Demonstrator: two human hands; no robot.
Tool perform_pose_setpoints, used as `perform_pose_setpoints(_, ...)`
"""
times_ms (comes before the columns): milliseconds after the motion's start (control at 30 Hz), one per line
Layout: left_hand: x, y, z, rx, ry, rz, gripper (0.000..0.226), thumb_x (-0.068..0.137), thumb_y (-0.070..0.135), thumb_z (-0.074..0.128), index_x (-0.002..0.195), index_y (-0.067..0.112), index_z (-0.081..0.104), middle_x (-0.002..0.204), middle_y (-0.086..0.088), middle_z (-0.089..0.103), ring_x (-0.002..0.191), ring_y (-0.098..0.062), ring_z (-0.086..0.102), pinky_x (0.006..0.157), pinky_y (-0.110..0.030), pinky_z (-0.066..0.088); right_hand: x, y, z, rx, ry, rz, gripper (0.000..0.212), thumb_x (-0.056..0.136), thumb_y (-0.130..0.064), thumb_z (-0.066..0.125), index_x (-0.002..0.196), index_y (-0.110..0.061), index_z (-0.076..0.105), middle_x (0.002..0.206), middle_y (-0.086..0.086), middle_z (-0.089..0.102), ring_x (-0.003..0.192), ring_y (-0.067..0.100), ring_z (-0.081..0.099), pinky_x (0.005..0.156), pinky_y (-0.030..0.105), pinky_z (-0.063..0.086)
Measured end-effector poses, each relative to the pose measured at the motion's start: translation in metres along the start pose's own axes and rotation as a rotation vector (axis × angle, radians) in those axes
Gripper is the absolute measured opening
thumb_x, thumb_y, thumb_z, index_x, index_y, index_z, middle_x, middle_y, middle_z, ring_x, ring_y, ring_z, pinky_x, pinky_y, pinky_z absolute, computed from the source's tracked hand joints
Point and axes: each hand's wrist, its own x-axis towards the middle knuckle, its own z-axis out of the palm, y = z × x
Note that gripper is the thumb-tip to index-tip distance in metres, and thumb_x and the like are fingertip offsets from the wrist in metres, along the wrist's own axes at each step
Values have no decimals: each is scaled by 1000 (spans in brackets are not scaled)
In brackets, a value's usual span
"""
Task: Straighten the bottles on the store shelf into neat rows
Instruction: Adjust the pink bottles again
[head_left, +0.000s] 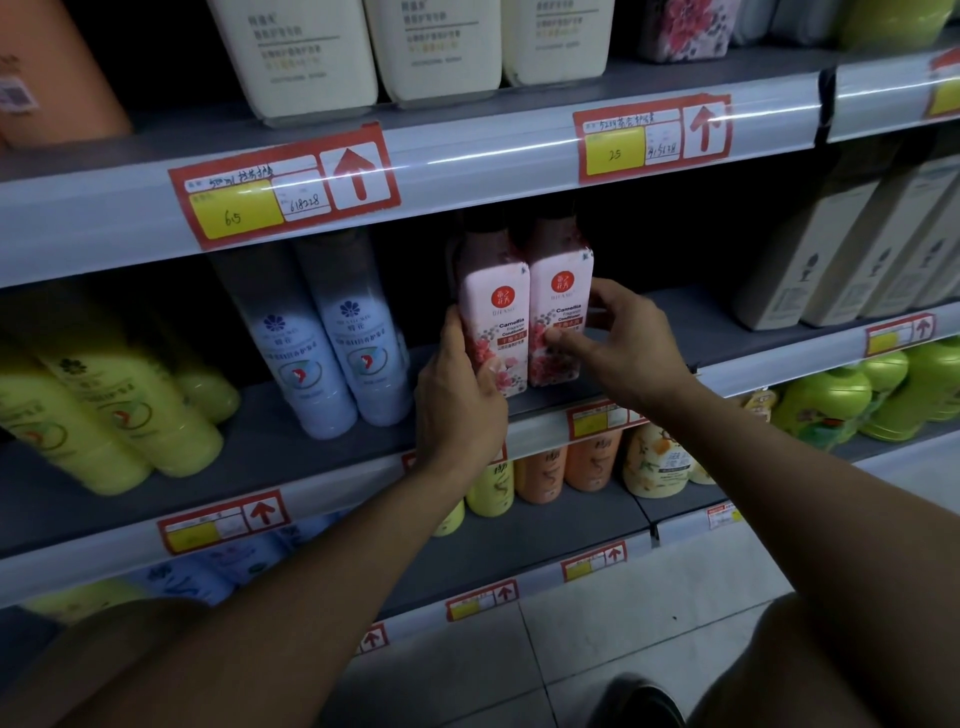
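Observation:
Two pink Camellia conditioner bottles stand upright side by side on the middle shelf (311, 447). My left hand (460, 392) wraps the lower left side of the left pink bottle (493, 306). My right hand (621, 340) grips the right pink bottle (561, 291) from its right side, thumb across the lower label. Both bottles touch each other and face forward. Left of them stand two pale blue bottles (332, 353), then several yellow bottles (98, 410).
Beige boxed bottles (831, 249) fill the right end of the same shelf, with a bare gap between them and the pink pair. Cream bottles (431, 47) sit on the shelf above; orange, yellow and green bottles (826, 405) sit below. Red price tags (283, 184) line the shelf rails.

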Motion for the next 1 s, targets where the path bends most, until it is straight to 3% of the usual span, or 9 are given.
perform_pose_setpoints(167, 1, 2, 0, 21, 4, -3, 75, 91, 6, 64, 156, 26, 32, 137, -3, 65, 124, -26, 62, 98, -49, 56, -1, -2, 0, 4, -9, 4, 52, 92, -29, 78, 139, -19, 60, 136, -1, 69, 132, 18, 59, 109, 44, 50)
perform_pose_setpoints(267, 0, 5, -2, 21, 6, 1, 74, 90, 8, 65, 155, 24, 33, 139, -3, 63, 126, -26, 60, 102, -49, 53, 0, -1, 0, 19, -11, 6, 53, 91, -27, 80, 139, -17, 59, 134, -1, 70, 127, 14, 61, 104, 34, 50)
perform_pose_setpoints(433, 1, 12, -7, -26, 27, 10, 73, 85, 34, 77, 147, 20, 42, 135, -1, 61, 124, -21, 58, 100, -44, 52, 2, 1, 1, 63, -42, 30, 52, 91, -25, 80, 137, -15, 58, 131, -1, 70, 120, 11, 63, 90, 18, 46)
perform_pose_setpoints(567, 3, 12, -7, 11, 19, -12, 76, 88, 36, 77, 150, 15, 39, 141, -3, 59, 130, -24, 55, 104, -44, 50, 3, 0, 3, 88, -74, 37, 55, 89, -27, 82, 137, -17, 56, 126, -4, 71, 115, 10, 65, 87, 20, 48)
perform_pose_setpoints(733, 3, 13, -7, 22, -14, 7, 57, 91, 35, 73, 140, 21, 47, 128, 3, 71, 115, -23, 68, 89, -45, 59, 4, -1, 5, 58, -62, 20, 50, 90, -25, 80, 134, -18, 58, 125, -6, 71, 108, 4, 61, 87, 20, 48)
perform_pose_setpoints(900, 2, 16, -7, 8, 6, -3, 51, 91, 31, 75, 135, 21, 51, 126, 3, 72, 113, -21, 69, 89, -43, 60, 2, -1, 6, 27, -57, -3, 45, 93, -24, 77, 134, -19, 58, 128, -4, 71, 109, 3, 58, 87, 20, 44)
perform_pose_setpoints(1000, 2, 18, -7, -8, 19, -17, 49, 89, 29, 76, 132, 22, 53, 125, 4, 72, 113, -19, 68, 90, -42, 59, 3, 0, 7, 15, -57, -11, 44, 93, -26, 77, 133, -20, 59, 127, -6, 71, 109, 0, 57, 80, 10, 40)
